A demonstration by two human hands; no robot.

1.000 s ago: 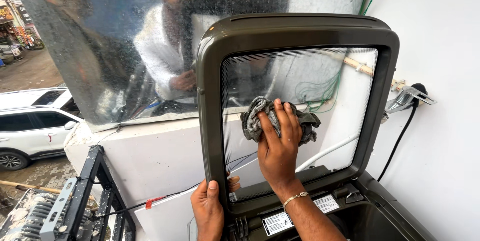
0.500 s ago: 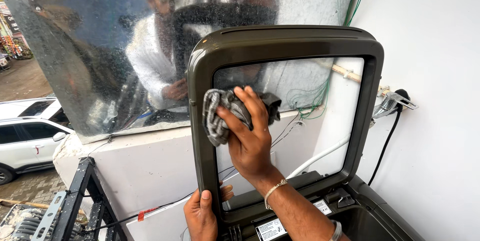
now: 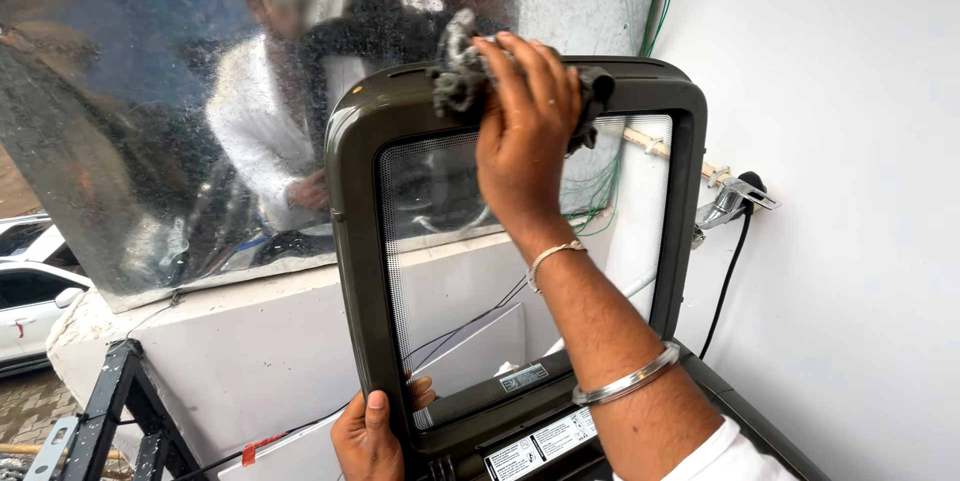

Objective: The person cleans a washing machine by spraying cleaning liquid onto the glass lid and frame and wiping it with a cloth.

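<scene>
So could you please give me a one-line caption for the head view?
Right hand presses a grey rag on the raised glass lid; left hand grips its lower corner.

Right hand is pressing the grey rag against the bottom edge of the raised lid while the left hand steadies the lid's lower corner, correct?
Not quite. The head view shows the right hand pressing the rag against the top edge of the lid, not the bottom. The left hand does steady the lower corner.

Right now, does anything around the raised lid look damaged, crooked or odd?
Nothing damaged. The glass lid stands upright, steadied by the left hand; the right hand presses a grey cloth on its top edge. Loose cables hang behind.
</scene>
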